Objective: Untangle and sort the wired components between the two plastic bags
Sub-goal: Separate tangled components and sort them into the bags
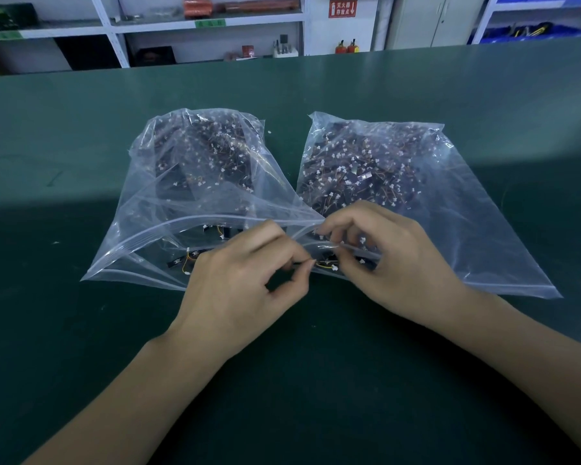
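Looking down from the head camera, I see two clear zip bags lying side by side on the green table (81,146), mouths toward me. The left bag (168,209) and the right bag (450,209) are both packed with dark wired components with white connectors (353,169), and their near corners meet between my hands. My left hand (245,280) has its fingers curled, thumb and forefinger pinching one thin dark component (304,263) right at the right bag's mouth. My right hand (383,260) is curled too, fingertips pinching the small tangle of yellow wire (327,265) there. White shelving (212,25) stands behind the table.
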